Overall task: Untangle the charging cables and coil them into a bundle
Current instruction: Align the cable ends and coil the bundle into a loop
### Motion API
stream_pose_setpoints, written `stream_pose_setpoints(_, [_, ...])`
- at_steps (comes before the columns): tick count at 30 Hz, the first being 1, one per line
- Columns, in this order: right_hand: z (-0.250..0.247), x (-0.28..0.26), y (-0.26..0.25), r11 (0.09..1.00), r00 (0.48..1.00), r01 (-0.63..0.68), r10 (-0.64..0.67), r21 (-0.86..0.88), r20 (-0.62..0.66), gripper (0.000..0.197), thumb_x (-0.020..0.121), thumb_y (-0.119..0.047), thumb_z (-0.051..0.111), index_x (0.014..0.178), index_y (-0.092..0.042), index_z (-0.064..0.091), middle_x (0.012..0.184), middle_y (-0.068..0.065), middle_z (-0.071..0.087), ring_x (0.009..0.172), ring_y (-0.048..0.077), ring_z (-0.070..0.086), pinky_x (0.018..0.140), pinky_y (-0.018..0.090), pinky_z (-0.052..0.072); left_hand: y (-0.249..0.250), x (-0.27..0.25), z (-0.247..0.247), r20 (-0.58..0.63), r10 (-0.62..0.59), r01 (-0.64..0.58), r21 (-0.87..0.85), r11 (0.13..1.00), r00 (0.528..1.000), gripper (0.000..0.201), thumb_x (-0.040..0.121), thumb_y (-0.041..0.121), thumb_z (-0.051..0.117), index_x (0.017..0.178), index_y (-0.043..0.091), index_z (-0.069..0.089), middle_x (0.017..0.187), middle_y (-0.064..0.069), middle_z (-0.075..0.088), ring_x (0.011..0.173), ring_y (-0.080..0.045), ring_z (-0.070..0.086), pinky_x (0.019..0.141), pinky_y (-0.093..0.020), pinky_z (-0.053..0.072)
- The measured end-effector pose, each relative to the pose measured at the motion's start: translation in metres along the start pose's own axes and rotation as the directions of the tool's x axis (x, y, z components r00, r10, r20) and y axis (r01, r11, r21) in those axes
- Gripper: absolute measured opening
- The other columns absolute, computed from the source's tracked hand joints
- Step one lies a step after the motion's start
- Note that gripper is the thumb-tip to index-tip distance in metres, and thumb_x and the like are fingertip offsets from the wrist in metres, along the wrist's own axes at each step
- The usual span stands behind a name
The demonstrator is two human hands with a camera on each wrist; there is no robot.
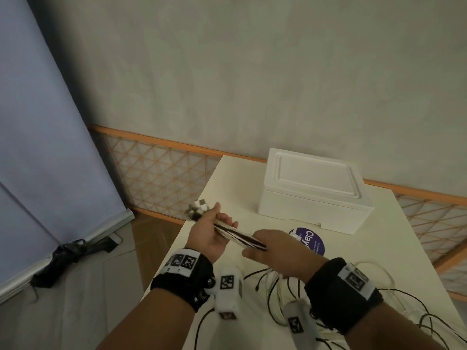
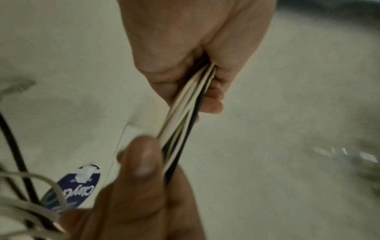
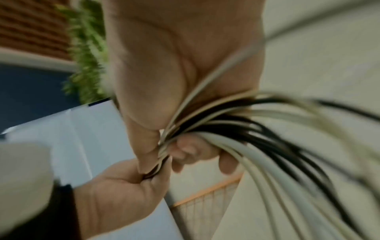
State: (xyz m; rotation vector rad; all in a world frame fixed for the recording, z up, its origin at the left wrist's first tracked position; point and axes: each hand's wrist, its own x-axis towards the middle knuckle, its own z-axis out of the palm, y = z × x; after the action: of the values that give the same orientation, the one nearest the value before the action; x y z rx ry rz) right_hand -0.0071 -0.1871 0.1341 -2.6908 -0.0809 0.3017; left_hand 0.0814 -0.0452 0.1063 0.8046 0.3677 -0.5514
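A bunch of white and black charging cables (image 1: 238,236) stretches taut between my two hands above the table. My left hand (image 1: 219,224) grips one end, fingers curled round the strands (image 2: 185,120). Blurred white and dark plug ends (image 1: 198,210) stick out past that hand. My right hand (image 1: 255,246) pinches the same bunch a short way along, thumb (image 2: 144,159) on top. Behind the right hand (image 3: 174,151) the cables (image 3: 267,138) fan out loose. They trail down in tangled loops (image 1: 278,289) onto the table.
The cream table (image 1: 227,178) carries a white foam box (image 1: 313,188) at the back and a round purple lid (image 1: 309,239) just behind my right hand. The table's left edge drops to the floor. An orange lattice rail (image 1: 161,173) runs along the wall.
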Motion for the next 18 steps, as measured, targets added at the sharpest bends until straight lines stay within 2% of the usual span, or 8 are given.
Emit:
stream_pose_setpoints(4, [-0.013,-0.006,-0.001,0.957,0.997,0.02,-0.042,-0.291,-0.068,0.039,0.094,-0.054,0.041,0.102,-0.017,0.053,0.096,0.002,0.061,0.09,0.021,0.058,0.076,0.035,0.046,0.009,0.008,-0.02,-0.034,-0.025,0.026,0.039,0.999,0.999,0.009,0.082,0.011,0.07,0.08,0.006,0.062,0.073,-0.01,0.068,0.064,-0.021,0.068,0.062,-0.035,0.06])
stream_pose_setpoints(6, [-0.025,-0.007,0.0,0.94,0.997,0.053,-0.071,-0.337,-0.041,0.037,0.095,-0.051,0.041,0.102,-0.016,0.054,0.098,0.002,0.06,0.092,0.021,0.056,0.074,0.032,0.041,0.02,0.011,-0.034,-0.05,-0.022,0.031,0.185,0.982,0.999,0.023,0.067,0.018,0.08,0.084,0.009,0.066,0.081,-0.009,0.065,0.065,-0.022,0.064,0.06,-0.034,0.053])
stream_pose_setpoints(7, [-0.031,-0.007,0.001,0.93,0.996,0.066,-0.081,-0.361,-0.026,0.037,0.095,-0.05,0.041,0.102,-0.016,0.054,0.098,0.002,0.06,0.092,0.021,0.056,0.072,0.031,0.038,0.027,0.013,-0.039,-0.065,0.048,-0.019,0.383,0.924,0.997,0.037,0.063,0.021,0.084,0.095,0.011,0.067,0.086,-0.007,0.062,0.069,-0.022,0.063,0.063,-0.034,0.049])
stream_pose_setpoints(9, [-0.04,-0.005,0.003,0.909,0.995,0.096,-0.094,-0.405,0.024,0.036,0.095,-0.049,0.042,0.1,-0.016,0.056,0.093,-0.001,0.057,0.09,0.019,0.054,0.07,0.029,0.034,0.041,0.01,-0.043,0.028,0.325,-0.187,0.863,0.469,0.945,0.066,0.072,0.024,0.082,0.13,0.024,0.051,0.123,-0.004,0.056,0.109,-0.02,0.057,0.091,-0.035,0.045])
stream_pose_setpoints(10, [-0.044,-0.004,0.001,0.9,0.993,0.115,-0.1,-0.42,0.056,0.036,0.095,-0.048,0.042,0.099,-0.016,0.057,0.088,-0.003,0.053,0.086,0.018,0.052,0.069,0.028,0.032,0.044,0.003,-0.037,0.178,0.419,-0.337,0.876,0.344,0.89,0.072,0.075,0.027,0.079,0.136,0.03,0.042,0.137,0.003,0.048,0.124,-0.015,0.047,0.102,-0.033,0.038])
stream_pose_setpoints(11, [-0.047,-0.002,-0.003,0.889,0.99,0.142,-0.115,-0.435,0.087,0.035,0.095,-0.047,0.043,0.097,-0.015,0.057,0.084,-0.005,0.05,0.081,0.016,0.049,0.068,0.028,0.032,0.043,-0.011,-0.024,0.339,0.4,-0.488,0.792,0.367,0.851,0.074,0.072,0.029,0.081,0.134,0.033,0.041,0.137,0.012,0.048,0.128,-0.008,0.043,0.104,-0.028,0.036])
stream_pose_setpoints(14, [-0.052,0.004,-0.02,0.88,0.966,0.254,-0.209,-0.402,0.153,0.028,0.095,-0.039,0.047,0.099,-0.016,0.063,0.087,-0.005,0.058,0.078,0.014,0.053,0.068,0.027,0.039,0.013,-0.032,0.01,0.656,-0.022,-0.621,0.723,0.302,0.754,0.083,0.059,0.018,0.089,0.127,0.037,0.045,0.116,0.017,0.062,0.114,0.005,0.054,0.087,-0.01,0.044])
stream_pose_setpoints(18, [-0.061,0.006,-0.023,0.885,0.958,0.279,-0.231,-0.372,0.169,0.023,0.093,-0.035,0.048,0.097,-0.018,0.063,0.092,-0.003,0.063,0.081,0.013,0.056,0.075,0.029,0.045,-0.014,-0.021,0.009,0.61,-0.021,-0.576,0.758,0.305,0.792,0.039,0.067,0.007,0.084,0.091,0.028,0.061,0.086,0.004,0.07,0.073,-0.005,0.067,0.064,-0.022,0.055])
